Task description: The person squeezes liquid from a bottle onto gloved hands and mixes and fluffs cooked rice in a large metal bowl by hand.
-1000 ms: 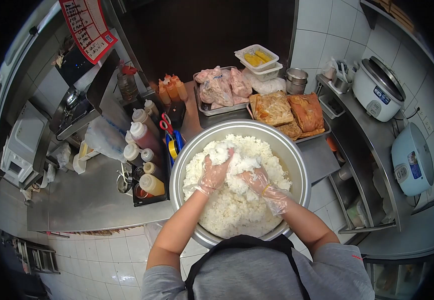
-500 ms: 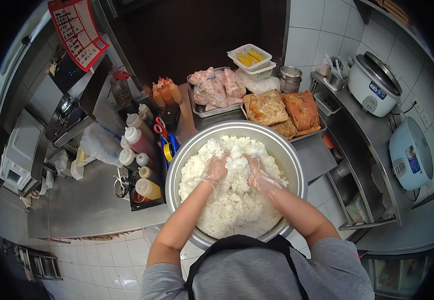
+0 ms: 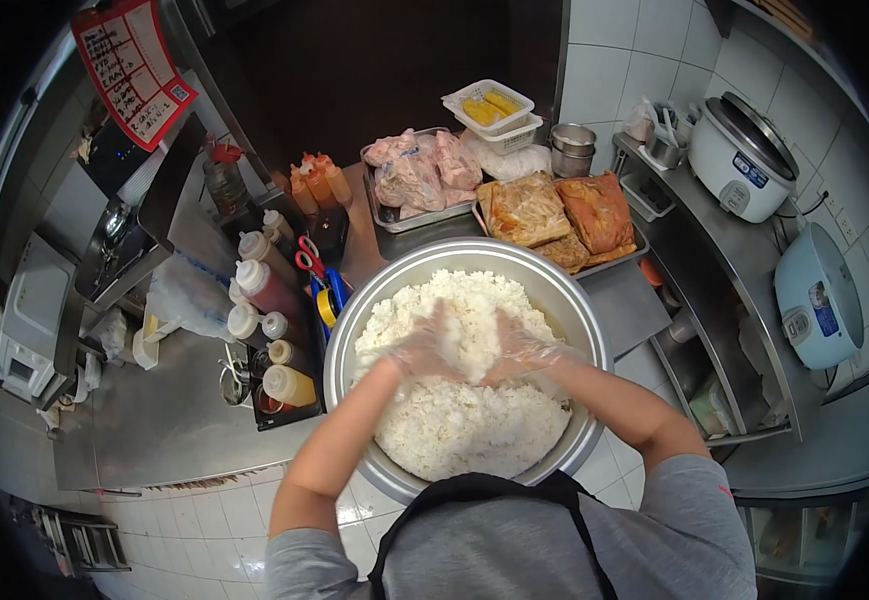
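White cooked rice (image 3: 470, 435) fills a large round metal pot (image 3: 340, 400) in front of me. My left hand (image 3: 427, 343), in a clear plastic glove, is over the left part of the rice with its fingers stretched out. Opposite it, my right hand (image 3: 517, 350), gloved the same way, has its fingers extended too. The palms face each other across a mound of rice, thumbs low and close together. Motion softens the outlines of both hands, and some fingertips blend into the rice.
Squeeze bottles (image 3: 265, 285) stand in a black tray left of the pot, beside red-handled scissors (image 3: 309, 255). Behind it are a tray of bagged raw meat (image 3: 420, 175) and a tray of marinated slabs (image 3: 555, 215). Rice cookers (image 3: 745, 160) line the right counter.
My hands have come out of the rice toward me, and their fingers are straighter. The mound of rice between them has spread lower. The view has shifted slightly.
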Demonstrator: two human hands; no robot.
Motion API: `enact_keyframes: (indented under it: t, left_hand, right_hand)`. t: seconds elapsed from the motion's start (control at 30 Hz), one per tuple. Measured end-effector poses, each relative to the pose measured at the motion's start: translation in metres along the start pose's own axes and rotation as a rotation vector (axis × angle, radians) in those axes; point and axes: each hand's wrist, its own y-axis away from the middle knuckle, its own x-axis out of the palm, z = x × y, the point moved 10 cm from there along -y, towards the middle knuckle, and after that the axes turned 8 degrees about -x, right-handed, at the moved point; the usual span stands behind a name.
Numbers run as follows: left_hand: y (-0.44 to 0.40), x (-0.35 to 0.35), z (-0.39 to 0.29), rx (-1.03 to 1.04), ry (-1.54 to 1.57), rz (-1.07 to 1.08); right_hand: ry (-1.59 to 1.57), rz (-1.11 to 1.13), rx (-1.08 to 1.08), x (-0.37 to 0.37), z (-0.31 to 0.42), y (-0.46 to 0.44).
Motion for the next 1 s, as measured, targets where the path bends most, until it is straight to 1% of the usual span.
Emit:
enact_keyframes:
  t: [0.03,0.13,0.23,0.33,0.43,0.53,0.63,0.67,0.77,0.8,0.87,0.93,1.0]
  left_hand:
    - [-0.002,0.013,-0.014,0.038,-0.053,-0.007]
    - [-0.011,0.037,-0.022,-0.015,0.07,0.059]
    - [-0.001,0.021,-0.023,0.062,0.256,0.062]
    - [0.013,-0.004,-0.03,0.139,0.276,-0.077]
    - [0.021,-0.015,-0.031,0.094,0.661,0.078]
    - [0.015,-0.036,-0.029,0.218,0.72,-0.074]
    - [0.036,-0.068,-0.044,0.044,0.559,-0.058]
    - [0.043,-0.087,-0.056,0.252,0.464,-0.282]
    - [0.045,-0.101,-0.05,0.287,0.472,-0.381]
    - [0.041,-0.106,-0.045,0.28,0.42,-0.446]
    - [0.037,-0.114,-0.031,0.181,0.307,-0.515]
    - [0.037,-0.121,-0.019,0.082,0.193,-0.581]
    - [0.047,-0.119,-0.02,0.039,0.119,-0.527]
  right_hand:
    - [0.0,-0.001,0.003,0.003,0.009,-0.003]
    - [-0.25,-0.037,-0.077,0.01,0.012,0.002]
    - [-0.809,0.049,-0.023,0.01,0.027,0.017]
    - [-1.19,0.079,0.035,0.015,0.033,0.019]
    - [-1.135,-0.034,0.093,0.009,0.024,0.013]
    - [-1.009,-0.129,0.196,-0.01,0.027,0.014]
    - [-0.985,-0.098,0.058,-0.032,0.043,0.012]
    - [-0.965,-0.202,0.079,-0.045,0.05,0.018]
    - [-1.052,-0.265,-0.185,-0.048,0.043,-0.017]
    - [-0.968,-0.312,-0.1,-0.067,0.056,0.003]
    - [-0.926,-0.429,0.007,-0.078,0.059,0.009]
    - [-0.852,-0.48,0.071,-0.084,0.052,0.007]
    - [-0.752,-0.464,0.092,-0.092,0.051,0.005]
